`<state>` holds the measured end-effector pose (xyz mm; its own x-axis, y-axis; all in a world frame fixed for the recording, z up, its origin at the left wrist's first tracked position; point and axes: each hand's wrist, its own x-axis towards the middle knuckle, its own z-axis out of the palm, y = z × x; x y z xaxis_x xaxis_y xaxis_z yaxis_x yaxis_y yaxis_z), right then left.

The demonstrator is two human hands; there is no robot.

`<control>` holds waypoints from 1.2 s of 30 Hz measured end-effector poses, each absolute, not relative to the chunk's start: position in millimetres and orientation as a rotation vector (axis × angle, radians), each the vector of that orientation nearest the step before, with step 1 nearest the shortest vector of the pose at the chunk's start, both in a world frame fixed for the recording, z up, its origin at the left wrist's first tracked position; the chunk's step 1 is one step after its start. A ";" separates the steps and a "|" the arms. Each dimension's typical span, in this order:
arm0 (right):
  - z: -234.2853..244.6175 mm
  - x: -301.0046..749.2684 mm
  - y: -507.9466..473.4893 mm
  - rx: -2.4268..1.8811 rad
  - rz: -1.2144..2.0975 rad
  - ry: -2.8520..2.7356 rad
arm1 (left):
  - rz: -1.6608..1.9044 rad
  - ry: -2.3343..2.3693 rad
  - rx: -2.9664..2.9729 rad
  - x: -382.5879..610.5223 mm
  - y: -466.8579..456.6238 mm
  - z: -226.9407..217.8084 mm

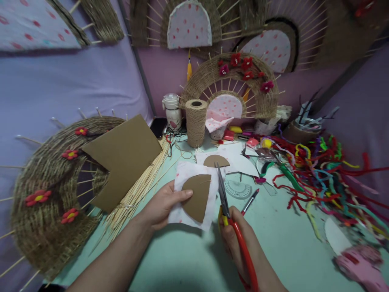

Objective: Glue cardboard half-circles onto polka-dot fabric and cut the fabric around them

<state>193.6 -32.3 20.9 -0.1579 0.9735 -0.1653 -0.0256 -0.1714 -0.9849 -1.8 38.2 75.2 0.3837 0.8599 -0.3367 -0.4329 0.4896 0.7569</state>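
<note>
My left hand (165,205) pinches a white cloth (212,202) with faint pink spots together with a brown cardboard half-circle (196,202) lying on it, the thumb pressed on the cardboard. In my right hand (240,239) is a pair of scissors (225,198) with red and yellow handles. Their blades point away from me, just right of the cloth's edge, and look nearly closed. Beyond the blade tips, a smaller cardboard half-circle (216,161) rests on another piece of spotted cloth (200,157) on the table.
A protractor (238,189) and a pen (251,201) lie right of the scissors. Farther right spread colourful pipe cleaners (316,174) and a pink glue gun (361,265). At left are straw sticks (136,190), cut cardboard (124,158) and a woven arch (45,174). A twine spool (196,123) stands behind.
</note>
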 end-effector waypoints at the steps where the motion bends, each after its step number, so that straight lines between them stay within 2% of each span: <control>1: 20.4 194.2 -31.3 -1.235 1.448 -1.220 | 0.896 0.800 0.628 -2.5 38.6 75.1; 6: 29.5 197.2 -26.9 -1.304 1.376 -1.272 | 0.857 0.839 0.674 -9.8 45.2 80.4; 14: 51.6 211.5 -13.3 -1.209 1.455 -1.433 | 0.799 0.832 0.811 -27.7 67.6 99.7; 19: 57.7 218.1 -7.9 -1.215 1.495 -1.574 | 0.802 0.822 0.772 -33.2 69.1 89.9; 28: 32.5 229.2 -7.4 -1.148 1.504 -1.657 | 0.666 0.832 0.743 -35.5 69.5 70.4; 36: 42.4 231.7 -5.5 -1.241 1.463 -1.709 | 0.640 0.868 0.801 -38.0 68.7 70.5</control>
